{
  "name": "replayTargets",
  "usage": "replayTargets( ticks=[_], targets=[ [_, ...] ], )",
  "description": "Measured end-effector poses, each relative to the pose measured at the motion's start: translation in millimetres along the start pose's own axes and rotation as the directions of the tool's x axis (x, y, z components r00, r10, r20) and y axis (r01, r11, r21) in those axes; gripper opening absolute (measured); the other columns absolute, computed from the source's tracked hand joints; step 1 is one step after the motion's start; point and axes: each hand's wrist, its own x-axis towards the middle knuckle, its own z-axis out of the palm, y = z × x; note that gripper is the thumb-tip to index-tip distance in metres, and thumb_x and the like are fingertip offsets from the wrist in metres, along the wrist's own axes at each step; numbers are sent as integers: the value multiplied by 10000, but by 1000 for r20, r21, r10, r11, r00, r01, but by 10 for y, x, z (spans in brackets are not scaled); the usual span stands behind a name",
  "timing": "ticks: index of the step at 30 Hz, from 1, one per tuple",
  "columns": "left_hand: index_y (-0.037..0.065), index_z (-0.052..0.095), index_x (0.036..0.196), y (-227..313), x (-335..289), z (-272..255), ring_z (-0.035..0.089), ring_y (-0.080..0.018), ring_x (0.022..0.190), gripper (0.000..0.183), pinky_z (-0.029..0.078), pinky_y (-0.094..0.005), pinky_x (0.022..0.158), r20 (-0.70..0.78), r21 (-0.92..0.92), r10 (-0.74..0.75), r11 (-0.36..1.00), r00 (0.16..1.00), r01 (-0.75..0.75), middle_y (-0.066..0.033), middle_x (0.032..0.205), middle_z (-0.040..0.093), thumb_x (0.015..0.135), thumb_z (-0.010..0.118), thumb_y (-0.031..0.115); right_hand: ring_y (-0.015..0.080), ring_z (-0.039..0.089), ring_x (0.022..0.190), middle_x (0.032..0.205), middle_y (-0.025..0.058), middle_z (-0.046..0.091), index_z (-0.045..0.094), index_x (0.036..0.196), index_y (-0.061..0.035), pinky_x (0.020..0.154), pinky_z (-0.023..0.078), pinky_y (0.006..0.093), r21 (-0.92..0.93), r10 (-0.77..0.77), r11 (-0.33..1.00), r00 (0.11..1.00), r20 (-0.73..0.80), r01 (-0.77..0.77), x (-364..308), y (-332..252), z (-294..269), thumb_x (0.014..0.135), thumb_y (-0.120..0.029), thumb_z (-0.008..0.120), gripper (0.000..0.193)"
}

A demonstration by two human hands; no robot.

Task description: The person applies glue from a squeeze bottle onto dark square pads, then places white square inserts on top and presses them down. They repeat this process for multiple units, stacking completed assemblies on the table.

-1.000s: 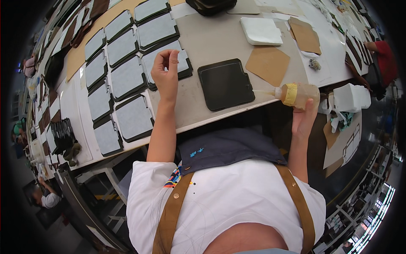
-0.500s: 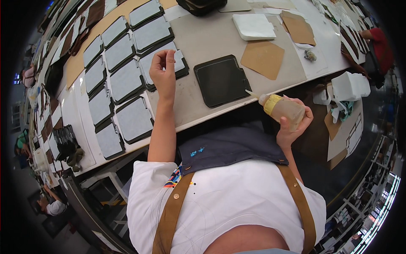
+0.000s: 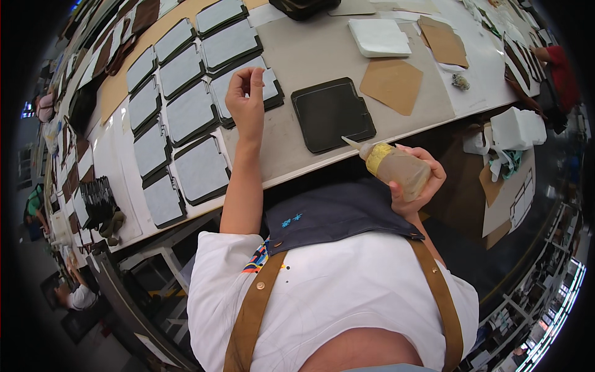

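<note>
My right hand (image 3: 436, 175) is wrapped round a squeeze bottle (image 3: 404, 173) with a yellow band and cloudy, pale brown contents. Tilted toward the left, its thin nozzle (image 3: 352, 143) has its tip at the near edge of a flat black panel (image 3: 331, 111); whether it touches is hard to tell. The panel, with a small notched tab on its right side, lies close to the table's front edge. My left hand (image 3: 246, 102) is closed in a loose fist, fingers curled and thumb alongside, with nothing seen in it. It hovers by the rows of grey-topped black pieces (image 3: 191, 113).
Beyond the panel are a brown card sheet (image 3: 393, 85), a white foam block (image 3: 379, 38) and more brown card (image 3: 444, 41). A black bag-like item (image 3: 304, 7) stands at the far edge. White packaging (image 3: 517, 129) sits off to the right. Other people work farther away.
My right hand has brought the bottle leftward, so its nozzle tip has travelled from the panel's right corner along the near edge. My left hand keeps its fist, almost in place.
</note>
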Motion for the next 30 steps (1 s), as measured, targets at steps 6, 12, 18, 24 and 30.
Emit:
replayTargets(
  ticks=[6,12,18,24,30],
  targets=[
    [32,673,911,-3,0,38,488,-24,652,212,359,-182,590,-47,-39,18,999,999,-19,42,747,594,960,696,237,307,582,1140,1234,221,501,275,1283,-87,990,508,470,68,-12,998,996,88,6,-31,-16,236,782,-292,867,802],
    [21,668,971,17,5,19,538,-47,748,169,421,-193,670,5,-8,-16,1000,1000,16,-1,893,657,985,658,189,331,587,1151,1238,211,494,278,1295,-68,988,501,468,164,-3,986,993,116,-16,-28,16,450,818,-338,833,780],
    [22,670,966,34,-4,7,533,-43,740,167,411,-188,657,-3,-7,-5,1000,1000,5,12,853,626,990,647,185,230,540,1258,1369,137,525,418,1405,-13,1038,452,425,198,368,929,836,-408,-312,375,269,63,1037,-520,444,627],
    [22,666,962,44,-15,31,527,-40,730,165,407,-187,654,13,-6,-5,1000,1000,5,19,846,621,991,646,183,299,368,1369,1482,192,386,358,1442,49,1151,258,419,-337,279,801,807,-521,-494,662,949,-879,1061,-460,414,639],
    [27,661,959,11,-41,9,519,-34,735,160,396,-183,651,6,33,-56,998,998,55,26,859,615,989,649,184,383,273,1417,1532,208,314,478,1386,17,1163,223,497,-889,-208,453,962,-177,-66,1092,663,-590,913,-162,675,543]
  ],
)
